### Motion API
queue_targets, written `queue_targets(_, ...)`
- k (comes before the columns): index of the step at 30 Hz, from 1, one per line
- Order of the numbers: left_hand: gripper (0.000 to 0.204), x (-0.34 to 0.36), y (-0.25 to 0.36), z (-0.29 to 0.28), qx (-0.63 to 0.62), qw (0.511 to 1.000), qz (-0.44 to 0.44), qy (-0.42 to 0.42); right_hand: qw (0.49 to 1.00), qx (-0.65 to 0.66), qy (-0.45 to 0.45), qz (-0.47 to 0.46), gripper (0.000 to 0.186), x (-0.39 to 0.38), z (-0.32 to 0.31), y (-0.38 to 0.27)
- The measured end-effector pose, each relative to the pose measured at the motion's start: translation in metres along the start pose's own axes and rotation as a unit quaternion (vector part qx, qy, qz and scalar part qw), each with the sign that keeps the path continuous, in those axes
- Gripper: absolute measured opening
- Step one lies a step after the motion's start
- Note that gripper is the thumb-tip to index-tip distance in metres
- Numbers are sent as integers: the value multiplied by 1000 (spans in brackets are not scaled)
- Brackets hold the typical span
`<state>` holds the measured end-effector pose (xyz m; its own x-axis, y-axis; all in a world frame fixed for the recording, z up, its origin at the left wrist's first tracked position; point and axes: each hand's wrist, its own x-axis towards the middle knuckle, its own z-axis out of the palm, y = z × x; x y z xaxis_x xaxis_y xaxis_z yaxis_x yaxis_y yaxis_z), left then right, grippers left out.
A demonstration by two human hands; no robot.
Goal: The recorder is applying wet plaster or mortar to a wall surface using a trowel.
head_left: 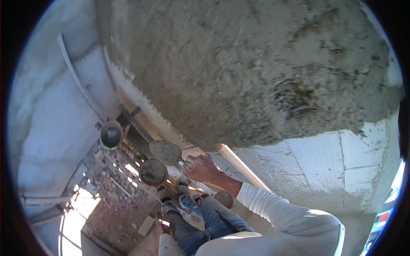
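The right hand (200,168) is closing its fingers around the handle of a trowel (165,152), leaving no visible gap in the grip, and the trowel is sitting just above and to the right of the mortar bucket (153,171), as seen from the head. Its rounded blade is carrying a coat of grey mortar and is pointing away to the left. The left hand (164,228) is hanging well below the mortar bucket and slightly to its right, near the person's leg; it is showing only in part, so I cannot tell how far its fingers are opening or whether they are holding anything. A second bucket (111,134), grey inside, is standing to the upper left of the mortar bucket. The person's jeans (222,215) are showing to the lower right of the mortar bucket. Rubble (109,202) is covering the ground to its lower left. A plaster layer (256,64), rough and grey-brown, is covering the wall above and to the right of the mortar bucket, while pale blocks (318,155) are showing bare farther to its right. A light-coloured board (243,166) is slanting between the mortar bucket and those blocks.
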<state>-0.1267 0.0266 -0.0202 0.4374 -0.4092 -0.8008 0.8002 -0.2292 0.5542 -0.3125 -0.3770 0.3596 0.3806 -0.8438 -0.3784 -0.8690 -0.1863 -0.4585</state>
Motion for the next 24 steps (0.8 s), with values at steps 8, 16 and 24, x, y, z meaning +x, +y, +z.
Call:
queue_targets(8, 51, 11, 137, 165, 476, 854, 189, -92, 974, -218, 57, 24, 36, -180, -280, -51)
queue_targets(16, 38, 24, 290, 241, 351, 898, 262, -52, 941, 114, 18, -319, 24, -284, -351, -126)
queue_targets(24, 43, 57, 347, 164, 310, 825, 434, -187, 875, 351, 304, -135, 29, -359, -386, -67)
